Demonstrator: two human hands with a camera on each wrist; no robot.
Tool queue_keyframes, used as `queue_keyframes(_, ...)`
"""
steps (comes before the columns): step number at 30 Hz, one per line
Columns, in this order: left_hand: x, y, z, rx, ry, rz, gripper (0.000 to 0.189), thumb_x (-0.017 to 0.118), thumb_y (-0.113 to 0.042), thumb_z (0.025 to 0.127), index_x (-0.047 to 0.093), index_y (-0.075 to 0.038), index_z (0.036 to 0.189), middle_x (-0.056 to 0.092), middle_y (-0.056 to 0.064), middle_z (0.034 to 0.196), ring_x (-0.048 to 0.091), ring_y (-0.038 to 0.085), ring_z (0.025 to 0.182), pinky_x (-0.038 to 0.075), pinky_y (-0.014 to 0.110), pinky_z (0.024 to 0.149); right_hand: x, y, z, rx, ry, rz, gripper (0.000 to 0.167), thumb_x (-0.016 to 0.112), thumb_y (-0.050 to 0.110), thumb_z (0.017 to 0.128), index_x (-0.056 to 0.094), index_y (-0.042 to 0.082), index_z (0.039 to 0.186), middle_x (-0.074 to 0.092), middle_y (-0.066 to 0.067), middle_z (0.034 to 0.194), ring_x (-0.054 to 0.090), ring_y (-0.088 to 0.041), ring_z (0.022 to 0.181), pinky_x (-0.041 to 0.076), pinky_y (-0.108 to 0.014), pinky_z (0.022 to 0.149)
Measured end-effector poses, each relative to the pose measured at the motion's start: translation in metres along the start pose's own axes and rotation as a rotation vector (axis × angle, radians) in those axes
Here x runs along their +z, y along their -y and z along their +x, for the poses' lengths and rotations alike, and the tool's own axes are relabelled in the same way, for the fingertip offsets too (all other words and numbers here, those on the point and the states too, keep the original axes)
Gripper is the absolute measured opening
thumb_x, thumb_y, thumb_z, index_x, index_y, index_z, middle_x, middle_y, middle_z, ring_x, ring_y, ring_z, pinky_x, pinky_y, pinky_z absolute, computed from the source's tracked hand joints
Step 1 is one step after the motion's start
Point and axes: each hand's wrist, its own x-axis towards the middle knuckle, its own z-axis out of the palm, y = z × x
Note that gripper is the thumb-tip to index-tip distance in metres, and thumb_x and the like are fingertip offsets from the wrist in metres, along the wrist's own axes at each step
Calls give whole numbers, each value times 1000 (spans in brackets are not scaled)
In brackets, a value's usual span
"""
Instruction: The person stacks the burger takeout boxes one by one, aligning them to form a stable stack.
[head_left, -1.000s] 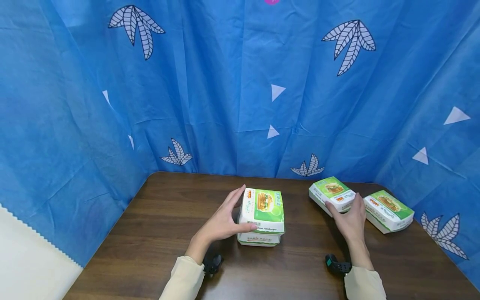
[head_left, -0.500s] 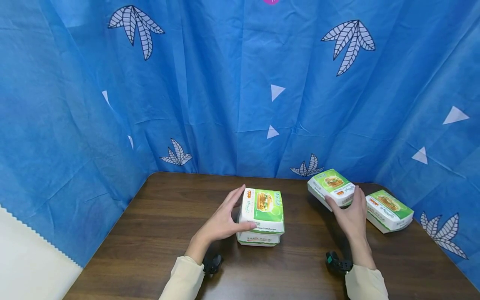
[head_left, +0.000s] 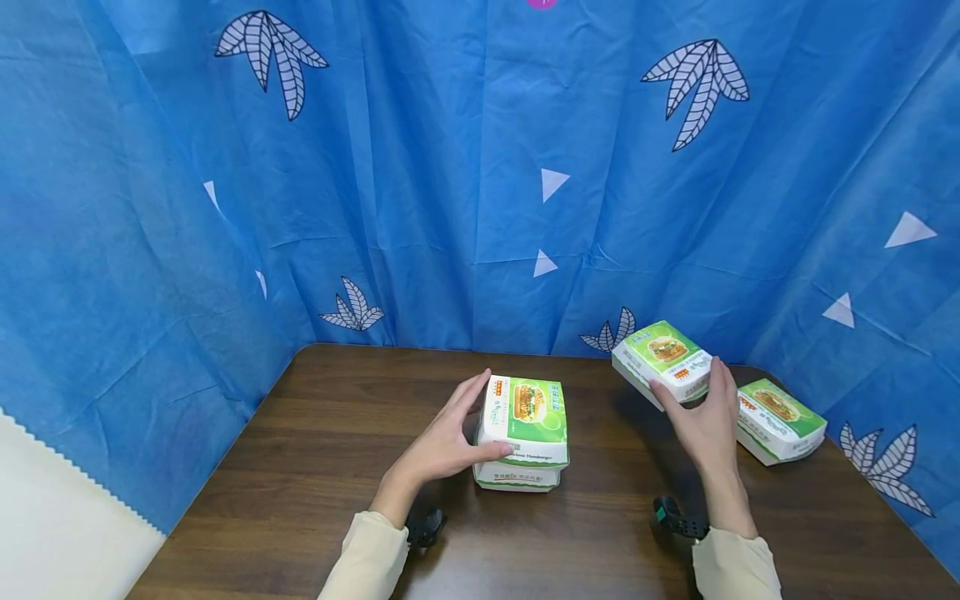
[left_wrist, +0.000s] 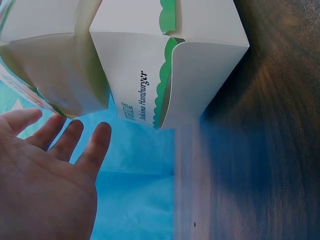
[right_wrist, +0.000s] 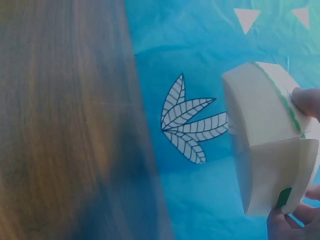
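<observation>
Two green-and-white hamburger boxes are stacked mid-table: an upper box [head_left: 534, 410] on a lower box [head_left: 517, 477]. My left hand [head_left: 438, 442] spans the upper box, thumb at its near side and fingers at the left and far side. In the left wrist view those fingers [left_wrist: 95, 147] lie against the upper box [left_wrist: 60, 70], beside the lower box [left_wrist: 132, 82]. My right hand [head_left: 703, 425] grips another hamburger box [head_left: 663, 358], raised above the table and slightly tilted. The right wrist view shows that box [right_wrist: 270, 120] between thumb [right_wrist: 307, 102] and fingertips [right_wrist: 281, 225].
Another hamburger box [head_left: 780, 421] lies on the brown wooden table [head_left: 360, 408] at the right, beside my right hand. A blue curtain [head_left: 450, 208] hangs behind the table and at both sides. Each wrist wears a black band [head_left: 678, 518].
My right hand has lifted its hamburger box off the table, up and slightly away. The left hand and the stacked boxes have stayed in place.
</observation>
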Motion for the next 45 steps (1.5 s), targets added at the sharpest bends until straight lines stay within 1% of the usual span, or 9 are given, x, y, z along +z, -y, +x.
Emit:
queue_keyframes(3, 0, 0, 0, -2, 1, 0, 109, 86, -47, 81, 21, -26, 166, 24, 2, 169, 45, 27, 142, 39, 57, 115, -2, 4, -1, -4, 2, 20, 104, 72, 48, 93, 9, 9, 166, 10, -20, 171, 16, -42, 155, 20, -66, 122)
queue_keyframes(11, 1, 1, 1, 6, 1, 3, 108, 86, -44, 82, 20, -26, 166, 24, 2, 169, 45, 27, 143, 39, 55, 116, -10, 18, -2, -14, 7, 165, 102, 73, 43, 94, 9, 13, 167, 9, -15, 172, 27, -36, 152, 32, -56, 120)
queue_keyframes(16, 0, 0, 0, 3, 4, -2, 108, 86, -44, 82, 21, -25, 166, 24, 3, 169, 46, 28, 142, 40, 55, 116, -16, 27, -4, -42, 13, 166, 102, 73, 42, 94, 8, 17, 167, 7, -12, 173, 24, -34, 154, 31, -55, 120)
queue_keyframes(28, -1, -2, -1, -12, 5, 7, 108, 85, -47, 82, 20, -28, 166, 24, 1, 169, 46, 29, 142, 40, 57, 115, -23, 45, -11, -155, -24, 146, 102, 78, 37, 91, 13, 18, 167, 13, -11, 172, 22, -34, 153, 33, -56, 119)
queue_keyframes(30, -1, -2, -1, -9, 5, 4, 108, 85, -47, 82, 20, -28, 166, 24, 1, 168, 46, 29, 142, 41, 56, 115, -24, 48, -12, -166, -26, 143, 102, 79, 37, 91, 14, 19, 167, 14, -11, 171, 22, -33, 153, 34, -51, 120)
queue_keyframes(33, -1, -2, -1, -4, 4, 3, 108, 85, -46, 82, 21, -27, 166, 24, 1, 168, 47, 29, 141, 41, 54, 115, -25, 51, -15, -178, -26, 138, 102, 79, 36, 90, 14, 20, 167, 15, -10, 171, 24, -32, 152, 35, -35, 119)
queue_keyframes(38, -1, -2, -1, -3, 4, 4, 107, 85, -46, 82, 21, -27, 166, 24, 1, 168, 47, 29, 141, 41, 54, 114, -25, 56, -17, -200, 0, 154, 101, 79, 36, 91, 15, 19, 167, 15, -10, 170, 27, -32, 150, 32, -10, 107)
queue_keyframes(41, -1, -2, -1, -3, 3, 4, 107, 85, -47, 82, 20, -27, 166, 24, 1, 168, 46, 28, 141, 41, 54, 115, -25, 58, -19, -214, 21, 166, 101, 79, 35, 91, 15, 19, 167, 16, -11, 170, 28, -33, 149, 31, -5, 103)
queue_keyframes(45, -2, -3, -1, -5, 0, 6, 107, 85, -47, 82, 21, -28, 166, 25, 0, 168, 47, 28, 141, 41, 55, 114, -24, 63, -21, -230, 40, 150, 100, 78, 38, 92, 15, 18, 167, 16, -13, 170, 28, -35, 149, 35, -18, 112)
